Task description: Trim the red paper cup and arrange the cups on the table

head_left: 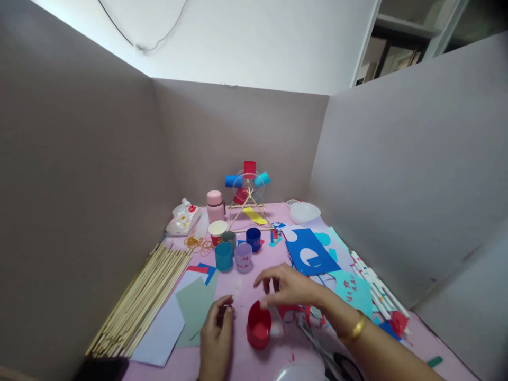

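A small red paper cup (260, 328) stands on the pink tabletop between my hands, with a strip of its rim rising higher at the back. Over its upper right side hovers my right hand (289, 286), fingers bent and apart; the thumb is by the rim, and I cannot tell if it touches. My left hand (217, 336) rests to the left of the cup, loosely curled with a gap between thumb and fingers and nothing visible in it. Scissors (317, 341) lie under my right forearm, among red paper scraps (291, 311).
Wooden sticks (138, 301) lie at left beside pale paper sheets (198, 301). Ahead stand a teal cup (224, 257), a lilac cup (243, 258), a pink flask (215, 207) and a stick-framed wheel (249, 193). Blue card (309, 248) and markers (375, 286) lie right. Grey partitions enclose the table.
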`<state>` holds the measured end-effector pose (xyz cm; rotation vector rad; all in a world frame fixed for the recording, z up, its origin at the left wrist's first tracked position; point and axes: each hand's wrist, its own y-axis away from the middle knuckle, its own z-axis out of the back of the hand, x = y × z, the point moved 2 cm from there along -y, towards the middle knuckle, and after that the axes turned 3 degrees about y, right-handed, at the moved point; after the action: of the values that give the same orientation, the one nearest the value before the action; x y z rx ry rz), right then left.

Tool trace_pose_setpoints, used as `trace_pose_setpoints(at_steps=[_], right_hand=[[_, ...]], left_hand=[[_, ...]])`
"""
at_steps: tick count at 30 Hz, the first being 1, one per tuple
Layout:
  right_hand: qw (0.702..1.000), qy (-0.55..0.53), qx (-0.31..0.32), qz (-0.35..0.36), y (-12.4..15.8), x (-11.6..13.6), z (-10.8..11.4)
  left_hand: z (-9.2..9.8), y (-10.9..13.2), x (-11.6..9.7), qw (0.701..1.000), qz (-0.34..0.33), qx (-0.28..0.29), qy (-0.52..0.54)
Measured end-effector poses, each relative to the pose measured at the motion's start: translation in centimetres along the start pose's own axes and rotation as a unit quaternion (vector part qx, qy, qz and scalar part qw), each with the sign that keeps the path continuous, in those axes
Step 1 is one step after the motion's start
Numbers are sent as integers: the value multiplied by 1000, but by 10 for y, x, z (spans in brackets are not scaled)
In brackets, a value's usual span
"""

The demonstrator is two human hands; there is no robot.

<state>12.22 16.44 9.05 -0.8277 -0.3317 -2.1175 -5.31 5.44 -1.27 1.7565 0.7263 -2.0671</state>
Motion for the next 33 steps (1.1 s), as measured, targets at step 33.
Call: trace_pose_setpoints(at_steps=[33], right_hand=[[957,131,-159,-202,-79,-20,16]], left_hand=[[3,-6,0,999,-28,-17,-26]])
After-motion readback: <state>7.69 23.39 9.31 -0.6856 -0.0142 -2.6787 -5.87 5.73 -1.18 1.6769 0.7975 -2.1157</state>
